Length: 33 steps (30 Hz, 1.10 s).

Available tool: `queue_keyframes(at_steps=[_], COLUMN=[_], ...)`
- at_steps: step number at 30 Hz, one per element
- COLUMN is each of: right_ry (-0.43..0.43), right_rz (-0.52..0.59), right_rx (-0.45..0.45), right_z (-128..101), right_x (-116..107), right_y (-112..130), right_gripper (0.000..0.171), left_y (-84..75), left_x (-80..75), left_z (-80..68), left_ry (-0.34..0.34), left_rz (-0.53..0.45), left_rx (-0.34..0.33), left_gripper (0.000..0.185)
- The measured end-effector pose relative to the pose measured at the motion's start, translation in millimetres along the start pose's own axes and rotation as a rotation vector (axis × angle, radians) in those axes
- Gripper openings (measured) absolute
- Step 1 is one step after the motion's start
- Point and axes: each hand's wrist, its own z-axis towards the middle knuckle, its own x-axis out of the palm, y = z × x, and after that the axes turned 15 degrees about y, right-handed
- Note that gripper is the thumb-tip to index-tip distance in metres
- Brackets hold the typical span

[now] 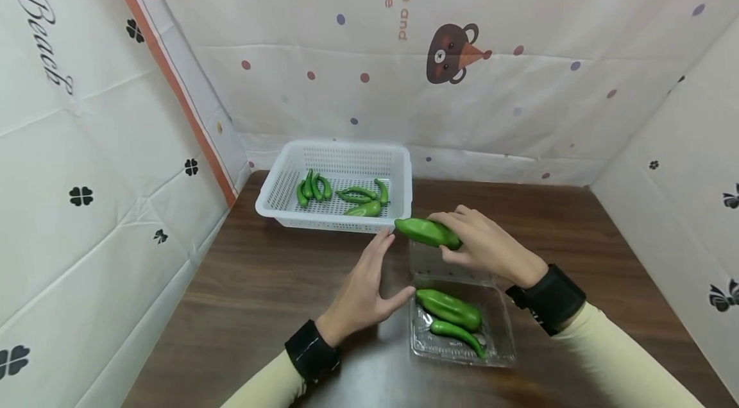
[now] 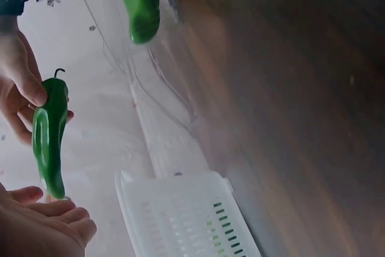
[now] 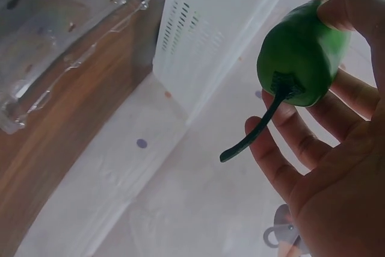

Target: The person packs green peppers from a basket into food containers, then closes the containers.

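Note:
My right hand (image 1: 482, 241) grips a large green pepper (image 1: 427, 232) above the open lid of a clear plastic clamshell box (image 1: 496, 337); the right wrist view shows its stem end (image 3: 301, 55) between thumb and fingers (image 3: 289, 142). My left hand (image 1: 366, 286) is open, fingers straight, just left of the box, with its fingertips near the pepper's tip (image 2: 51, 179). Two more green peppers (image 1: 450, 310) lie in the clamshell. A white perforated basket (image 1: 277, 203) behind holds several small green peppers (image 1: 314, 188).
The brown wooden table (image 1: 260, 286) is walled by patterned white sheets on the left, back and right. The basket stands at the back left corner. Bare tabletop shows left of the hands and to the right of the clamshell.

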Motion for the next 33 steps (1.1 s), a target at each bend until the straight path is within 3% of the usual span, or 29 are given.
queue_keyframes(at_steps=[19,25,33], right_ry=[-0.011,-0.009,-0.008], right_rz=[0.001,0.012,0.032], right_rx=[0.038,0.065,0.093], right_z=[-42.6,-55.7,-70.0], right_x=[14.8,20.9,28.3], right_y=[13.0,17.6,21.8], right_gripper=[0.059,0.059,0.058], left_y=[-11.6,-12.6,-15.1], left_x=[16.7,23.9,27.9], left_z=[-6.5,-9.9,-15.7], left_ry=[0.212,0.252,0.349], left_rz=[-0.126,-0.100,-0.020], left_rx=[0.090,0.101,0.066], left_gripper=[0.117,0.122,0.127])
